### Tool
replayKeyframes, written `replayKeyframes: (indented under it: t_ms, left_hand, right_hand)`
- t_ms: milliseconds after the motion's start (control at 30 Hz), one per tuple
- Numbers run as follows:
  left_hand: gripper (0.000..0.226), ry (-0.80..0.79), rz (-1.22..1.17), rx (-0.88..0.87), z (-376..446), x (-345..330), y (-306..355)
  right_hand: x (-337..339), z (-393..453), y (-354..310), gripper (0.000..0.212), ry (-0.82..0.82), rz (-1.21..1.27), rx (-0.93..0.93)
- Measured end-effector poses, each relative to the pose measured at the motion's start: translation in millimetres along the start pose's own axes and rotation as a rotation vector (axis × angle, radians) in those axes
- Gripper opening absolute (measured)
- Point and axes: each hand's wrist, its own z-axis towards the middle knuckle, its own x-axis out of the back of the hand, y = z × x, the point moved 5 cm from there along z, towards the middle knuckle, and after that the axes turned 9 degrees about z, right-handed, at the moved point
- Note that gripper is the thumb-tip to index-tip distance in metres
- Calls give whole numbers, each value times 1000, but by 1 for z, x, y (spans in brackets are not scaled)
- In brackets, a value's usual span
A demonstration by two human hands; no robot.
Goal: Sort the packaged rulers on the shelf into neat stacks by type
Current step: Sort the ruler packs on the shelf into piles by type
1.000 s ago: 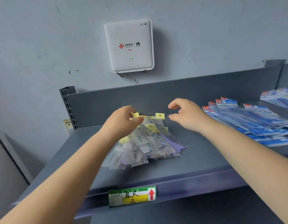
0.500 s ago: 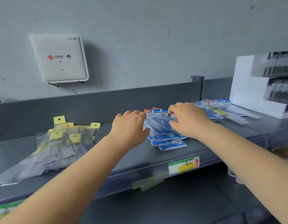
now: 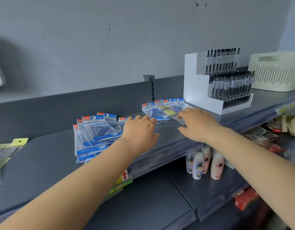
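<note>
both hands are hovering spread over the shelf [image 3: 44, 163]: left hand [image 3: 140, 131] beside the blue ruler packs [image 3: 95, 135], right hand [image 3: 198, 125] touching the clear pack [image 3: 175, 114] at one o'clock.

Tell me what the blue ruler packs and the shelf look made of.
Blue ruler packs: clear glossy plastic sleeves, contents showing through, with what look like printed card headers. Shelf: probably painted metal, dark grey, smooth with a dull sheen and a thin folded back wall.

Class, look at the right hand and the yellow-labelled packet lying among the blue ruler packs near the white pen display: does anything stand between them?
Nothing visible does. The right hand is already at the yellow-labelled packet, which lies on top of the blue ruler packs, uncovered.
</note>
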Motion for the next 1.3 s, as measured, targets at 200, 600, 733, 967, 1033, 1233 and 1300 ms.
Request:
replayKeyframes:
  t_ms: [200, 600, 733, 967, 1033, 1233, 1300]
  left_hand:
    - [46, -42, -16, -53, 49, -13, 32]
    - [44, -95, -41, -87, 157, -36, 59]
    - [43, -146, -77, -65, 173, -49, 63]
    - [40, -183, -107, -7, 193, -59, 64]
    - [42, -188, -115, 7, 200, -59, 66]
    - [46, -210, -152, 20, 223, -67, 90]
    - [40, -253, -151, 7, 229, -70, 99]
  right_hand:
    - [-13, 14, 61, 36, -44, 90, -91]
    - [-53, 104, 142, 46, -124, 254, -158]
    - [-67, 127, 150, 55, -197, 259, -173]
    - [-86, 161, 182, 52, -205, 359, -276]
    - [-87, 166, 194, 51, -145, 433, -307]
    - [-79, 164, 206, 30, 14, 948, -293]
    - [-77, 161, 203, 28, -14, 1163, -301]
